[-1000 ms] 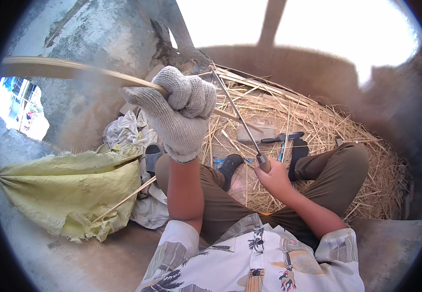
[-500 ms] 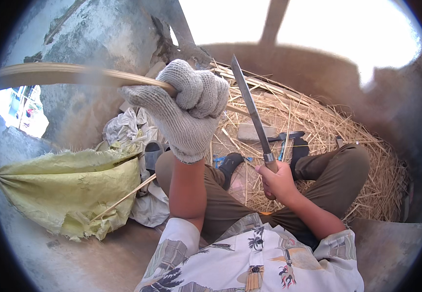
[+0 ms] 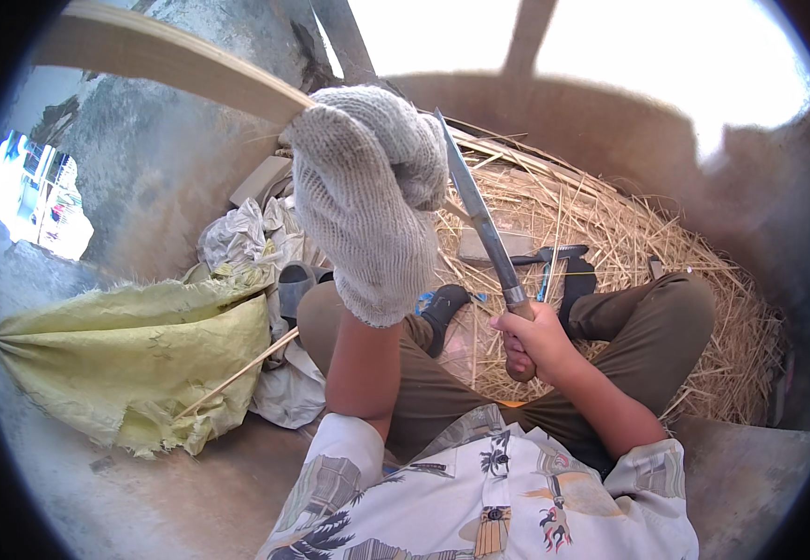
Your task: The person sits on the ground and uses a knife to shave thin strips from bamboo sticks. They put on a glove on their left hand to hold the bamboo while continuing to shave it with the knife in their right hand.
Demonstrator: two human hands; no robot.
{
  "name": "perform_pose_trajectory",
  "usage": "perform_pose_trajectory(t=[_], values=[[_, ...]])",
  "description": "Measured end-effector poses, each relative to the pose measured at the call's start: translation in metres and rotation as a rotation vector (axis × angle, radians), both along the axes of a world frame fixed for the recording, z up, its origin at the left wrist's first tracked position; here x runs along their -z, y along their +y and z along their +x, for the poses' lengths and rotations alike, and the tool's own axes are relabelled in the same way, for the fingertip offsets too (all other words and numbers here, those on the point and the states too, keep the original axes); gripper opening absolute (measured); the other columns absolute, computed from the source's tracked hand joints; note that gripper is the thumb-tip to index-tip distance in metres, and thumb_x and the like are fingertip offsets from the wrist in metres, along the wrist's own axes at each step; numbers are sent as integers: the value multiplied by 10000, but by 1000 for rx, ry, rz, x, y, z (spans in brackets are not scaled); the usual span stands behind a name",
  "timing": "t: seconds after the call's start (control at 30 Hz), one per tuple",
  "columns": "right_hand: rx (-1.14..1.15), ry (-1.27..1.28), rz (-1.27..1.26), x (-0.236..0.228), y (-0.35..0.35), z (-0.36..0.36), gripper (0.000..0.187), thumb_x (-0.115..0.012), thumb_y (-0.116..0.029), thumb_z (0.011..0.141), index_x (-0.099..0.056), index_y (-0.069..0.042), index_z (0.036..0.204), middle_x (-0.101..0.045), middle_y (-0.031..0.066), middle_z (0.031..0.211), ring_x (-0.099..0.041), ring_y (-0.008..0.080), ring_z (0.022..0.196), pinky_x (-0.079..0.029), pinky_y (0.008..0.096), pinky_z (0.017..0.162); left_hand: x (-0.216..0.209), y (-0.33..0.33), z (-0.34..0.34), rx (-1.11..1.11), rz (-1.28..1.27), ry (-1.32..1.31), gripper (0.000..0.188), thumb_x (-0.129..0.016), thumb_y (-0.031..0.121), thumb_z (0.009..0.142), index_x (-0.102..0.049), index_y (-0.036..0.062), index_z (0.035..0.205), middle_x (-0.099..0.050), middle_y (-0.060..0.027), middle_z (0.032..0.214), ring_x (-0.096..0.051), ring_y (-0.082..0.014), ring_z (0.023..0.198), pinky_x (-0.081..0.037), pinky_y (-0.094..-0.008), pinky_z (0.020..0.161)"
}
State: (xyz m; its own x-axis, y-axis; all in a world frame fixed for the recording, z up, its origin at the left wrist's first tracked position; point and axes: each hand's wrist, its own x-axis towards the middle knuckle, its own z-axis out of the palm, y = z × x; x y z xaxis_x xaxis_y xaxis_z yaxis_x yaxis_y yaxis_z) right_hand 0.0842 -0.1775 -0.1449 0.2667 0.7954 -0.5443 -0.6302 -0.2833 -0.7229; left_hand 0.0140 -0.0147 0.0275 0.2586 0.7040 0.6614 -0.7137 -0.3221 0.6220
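Grey knit covers the left hand [image 3: 367, 205], whose fingers are curled tightly round a flat, pale strip [image 3: 190, 70]. One length of the strip runs out toward 10 o'clock, and a narrower end shows toward 4 o'clock, close by the blade. Bare, the right hand [image 3: 537, 343] is wrapped round the wooden handle of a long knife [image 3: 481, 210], its blade pointing between 11 and 12 o'clock. Whether the blade touches the strip I cannot tell.

For good control, I would brace the strip firmly in the gloved fist and hold the edge at a shallow, even angle, with light, steady pressure. Fingers should sit well behind the edge, and any stroke ought to travel clear of the folded legs [image 3: 662, 322]. A loose wrist could let the blade bite too deep.

Straw-coloured shavings [image 3: 633, 266] spread from 1 to 4 o'clock, a dark-handled tool [image 3: 565, 253] lies at 12 o'clock from the right hand, and a yellow sack [image 3: 134, 364] sits between 8 and 9 o'clock.
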Motion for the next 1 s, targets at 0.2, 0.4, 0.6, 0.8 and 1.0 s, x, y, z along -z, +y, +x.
perform_pose_trajectory(t=[0.2,0.4,0.6,0.8,1.0], values=[[107,-661,81,3,-6,-5,228,-664,-105,913,-487,-57,778,-488,-18,576,-411,66,407,-328,252,369,-4,8,3,14,22,-65,540,-403,584,1002,-361,147,688,-249,56,552,-199,-76,431,-188,-246,363],[294,-846,263,20,-1,-7,233,-644,-83,938,-521,-53,743,-494,-35,597,-419,34,516,-348,254,466,-9,7,6,1,16,-35,551,-401,589,1003,-332,151,676,-238,57,556,-190,-74,439,-185,-247,368],[62,-934,-27,38,6,-3,225,-662,-127,832,-537,-17,680,-521,-3,579,-455,77,563,-383,316,525,-4,18,7,76,43,-82,560,-408,601,998,-311,155,673,-231,54,553,-189,-71,439,-174,-248,368],[-71,-42,19,12,5,13,206,-666,-108,862,-525,-27,735,-490,10,555,-439,83,431,-344,283,392,-3,30,6,65,80,-84,565,-420,600,998,-294,158,669,-224,57,552,-191,-71,444,-168,-249,374],[152,-461,135,-13,4,3,223,-653,-122,894,-517,-46,735,-514,-27,605,-397,57,462,-338,254,449,-3,29,6,47,87,-79,557,-427,587,1004,-300,159,671,-223,58,553,-196,-70,445,-171,-247,374]])
